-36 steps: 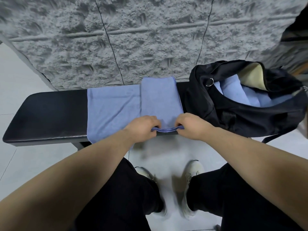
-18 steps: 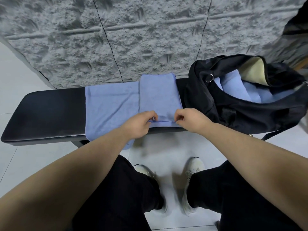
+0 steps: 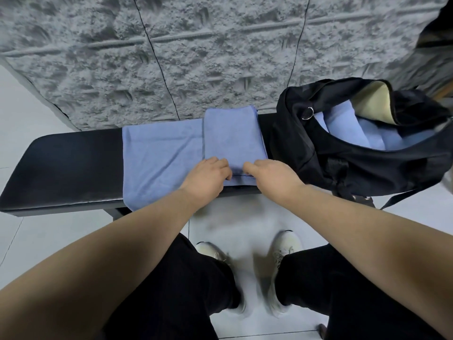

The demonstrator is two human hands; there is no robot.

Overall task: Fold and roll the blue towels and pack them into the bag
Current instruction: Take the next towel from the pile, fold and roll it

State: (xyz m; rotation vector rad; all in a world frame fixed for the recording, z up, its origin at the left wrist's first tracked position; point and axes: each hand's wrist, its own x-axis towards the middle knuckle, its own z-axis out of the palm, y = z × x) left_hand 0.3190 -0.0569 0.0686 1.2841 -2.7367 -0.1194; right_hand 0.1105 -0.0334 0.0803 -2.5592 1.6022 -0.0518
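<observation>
A folded blue towel point(image 3: 232, 136) lies as a narrow strip across the black bench point(image 3: 61, 168), on top of a wider flat blue towel point(image 3: 159, 158). My left hand point(image 3: 208, 177) and my right hand point(image 3: 272, 175) both pinch the strip's near end, which is curled over into the start of a roll. Fingertips of the two hands nearly meet at the middle of that edge. To the right stands a black bag point(image 3: 343, 155), open at the top, with several rolled blue towels point(image 3: 343, 128) inside.
A rough grey stone wall point(image 3: 196, 57) rises directly behind the bench. White floor tiles lie on both sides and beneath me. My legs in black trousers and white shoes point(image 3: 282, 253) stand close to the bench's front edge. The bag's strap point(image 3: 397, 200) hangs off the front right.
Both hands have moved away from me along the strip, turning its near end over onto itself. The hands have also drawn closer together.
</observation>
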